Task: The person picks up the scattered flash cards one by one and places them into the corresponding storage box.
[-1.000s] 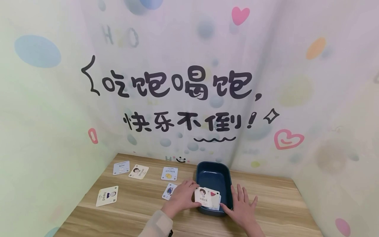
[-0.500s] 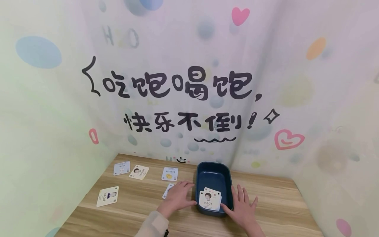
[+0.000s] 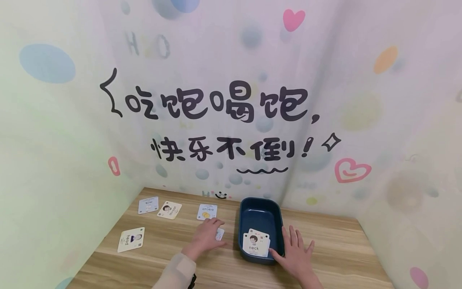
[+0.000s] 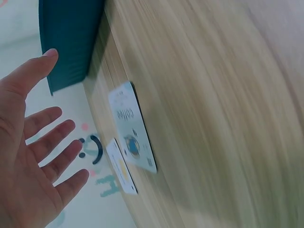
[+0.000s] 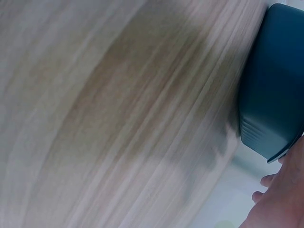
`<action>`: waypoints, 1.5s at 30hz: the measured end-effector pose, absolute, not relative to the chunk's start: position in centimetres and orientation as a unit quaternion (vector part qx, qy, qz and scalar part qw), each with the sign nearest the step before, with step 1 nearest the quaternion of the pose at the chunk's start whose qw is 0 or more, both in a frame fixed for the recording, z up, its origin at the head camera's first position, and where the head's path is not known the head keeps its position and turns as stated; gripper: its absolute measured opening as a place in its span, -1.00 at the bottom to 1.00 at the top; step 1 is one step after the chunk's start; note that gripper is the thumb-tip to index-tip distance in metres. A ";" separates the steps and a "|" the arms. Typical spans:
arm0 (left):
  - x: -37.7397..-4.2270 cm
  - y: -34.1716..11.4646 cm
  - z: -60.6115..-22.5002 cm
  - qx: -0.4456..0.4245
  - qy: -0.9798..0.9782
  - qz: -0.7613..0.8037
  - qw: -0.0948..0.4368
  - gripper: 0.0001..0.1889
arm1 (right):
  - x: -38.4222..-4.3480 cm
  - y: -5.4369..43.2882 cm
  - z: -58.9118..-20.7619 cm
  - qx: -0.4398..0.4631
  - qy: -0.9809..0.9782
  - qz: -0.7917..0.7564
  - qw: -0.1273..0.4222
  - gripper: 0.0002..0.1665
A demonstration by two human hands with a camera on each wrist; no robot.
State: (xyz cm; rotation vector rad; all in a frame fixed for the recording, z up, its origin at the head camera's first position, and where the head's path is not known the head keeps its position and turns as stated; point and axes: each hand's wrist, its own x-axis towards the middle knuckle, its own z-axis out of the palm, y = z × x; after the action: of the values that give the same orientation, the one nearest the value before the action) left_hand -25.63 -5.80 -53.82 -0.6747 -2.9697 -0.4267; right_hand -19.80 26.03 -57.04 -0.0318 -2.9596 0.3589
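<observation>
While the left grip [image 3: 203,237] hovers loose and empty by the coffee card [image 4: 130,130], the right grip [image 3: 297,253], fingers straight, rests against the tray [image 3: 260,218]. Coffee card lies flat; judgement: pinch opposite edges, keep tray steady. Neck card [image 3: 255,245] tops those inside. Beyond: biscuit card [image 3: 207,209]; farther left, throat card [image 3: 169,210], milk card [image 3: 148,205], head card [image 3: 131,239]. Wood-grain surface [image 3: 346,253]; printed wall [image 3: 223,52] behind, pale, with black lettering.
</observation>
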 end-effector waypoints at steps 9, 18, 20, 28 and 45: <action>-26.7 -8.0 -53.8 -0.235 -0.961 -0.143 0.008 -0.29 | -19.8 26.1 -57.0 -0.010 -0.990 0.115 0.083 0.17; -27.4 -10.2 -54.4 -0.265 -0.944 -0.184 -0.066 -0.12 | -19.6 26.0 -56.8 -0.007 -0.989 0.119 0.089 0.16; -27.6 -10.6 -54.6 -0.269 -0.943 -0.177 -0.079 -0.09 | -19.6 26.0 -56.8 -0.007 -0.989 0.121 0.086 0.16; -27.7 -11.2 -54.9 -0.268 -0.947 -0.150 -0.089 -0.22 | -19.6 26.0 -56.7 -0.012 -0.989 0.124 0.077 0.16; -27.6 -10.8 -55.6 -0.227 -0.957 -0.167 -0.071 -0.25 | -19.8 26.0 -56.9 -0.016 -0.990 0.120 0.073 0.16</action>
State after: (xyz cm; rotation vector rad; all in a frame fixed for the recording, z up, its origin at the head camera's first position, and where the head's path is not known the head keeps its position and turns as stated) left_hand -27.60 -10.79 -55.58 -0.7477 -3.1498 -0.5498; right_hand -19.75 25.97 -56.86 -0.0478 -2.9728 0.3611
